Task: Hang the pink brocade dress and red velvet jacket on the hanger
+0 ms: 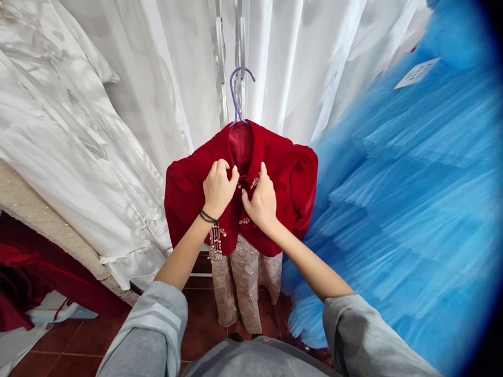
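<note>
A short red velvet jacket (184,183) with puffed sleeves hangs on a purple hanger (234,97). At the left side of its collar, my left hand (219,188) is closed on the front edge, thumb and bent fingers together. Opposite, my right hand (262,201) grips the other front edge, with its thumb toward the opening and its fingertips at the collar. Jewelled clasps (244,221) line the jacket's front, partly hidden by my hands. A beaded tassel (216,241) dangles below my left wrist. Beneath the jacket hangs a pale, shimmering patterned garment (245,283).
Layered blue tulle (393,199) fills the right side, with a white tag (417,72) on it. White satin garments (78,141) hang at the left. Behind are white curtains (283,57) and a metal rail (220,57). Dark red tiles (200,309) cover the floor.
</note>
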The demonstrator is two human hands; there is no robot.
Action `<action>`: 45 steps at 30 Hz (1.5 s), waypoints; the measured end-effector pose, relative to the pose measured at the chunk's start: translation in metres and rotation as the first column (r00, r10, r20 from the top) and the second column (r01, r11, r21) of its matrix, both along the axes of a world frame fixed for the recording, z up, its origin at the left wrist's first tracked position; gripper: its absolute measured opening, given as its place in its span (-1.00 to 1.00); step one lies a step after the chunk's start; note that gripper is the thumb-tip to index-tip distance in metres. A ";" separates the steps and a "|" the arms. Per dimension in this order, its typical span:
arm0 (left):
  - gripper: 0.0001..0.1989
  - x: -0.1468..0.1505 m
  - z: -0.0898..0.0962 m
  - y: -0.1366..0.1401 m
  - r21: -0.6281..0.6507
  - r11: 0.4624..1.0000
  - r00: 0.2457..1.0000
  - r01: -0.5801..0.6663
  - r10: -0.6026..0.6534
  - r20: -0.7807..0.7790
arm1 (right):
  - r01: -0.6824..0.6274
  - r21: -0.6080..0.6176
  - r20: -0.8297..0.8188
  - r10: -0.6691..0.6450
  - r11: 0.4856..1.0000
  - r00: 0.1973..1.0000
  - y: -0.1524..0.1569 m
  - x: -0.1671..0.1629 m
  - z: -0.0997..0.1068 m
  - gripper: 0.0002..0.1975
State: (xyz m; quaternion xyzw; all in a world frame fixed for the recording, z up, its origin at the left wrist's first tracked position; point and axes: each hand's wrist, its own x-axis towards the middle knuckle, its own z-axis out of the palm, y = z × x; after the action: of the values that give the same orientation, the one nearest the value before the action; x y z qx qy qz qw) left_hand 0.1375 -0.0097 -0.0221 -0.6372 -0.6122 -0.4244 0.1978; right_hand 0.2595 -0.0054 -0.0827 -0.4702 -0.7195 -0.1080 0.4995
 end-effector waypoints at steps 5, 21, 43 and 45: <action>-0.64 -0.004 -0.055 -0.032 -0.196 0.972 0.978 -0.133 0.096 -0.187 | 0.138 0.076 -0.011 -0.138 0.987 0.990 -0.019 0.015 -0.073 -0.21; -0.70 -0.016 -0.002 -0.014 -0.054 0.966 0.887 0.251 -0.252 -0.386 | -0.189 -0.194 -0.521 0.062 0.963 0.851 -0.013 0.043 -0.054 -0.73; -0.55 -0.032 -0.060 -0.004 -0.061 0.983 0.984 0.175 -0.172 0.054 | -0.601 -0.249 -0.861 0.111 0.759 0.497 -0.051 0.022 -0.156 -0.83; -0.66 -0.042 -0.058 -0.003 -0.085 0.964 0.963 0.251 -0.240 0.124 | -0.566 -0.316 -0.945 -0.198 0.762 0.261 -0.040 0.067 -0.178 -0.74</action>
State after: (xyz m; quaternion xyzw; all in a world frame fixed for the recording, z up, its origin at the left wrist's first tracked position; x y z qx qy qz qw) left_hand 0.0951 -0.0129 -0.0805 -0.6925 -0.5590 -0.4496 0.0768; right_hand 0.3266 -0.0453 -0.2610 -0.4750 -0.3195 0.4956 0.6532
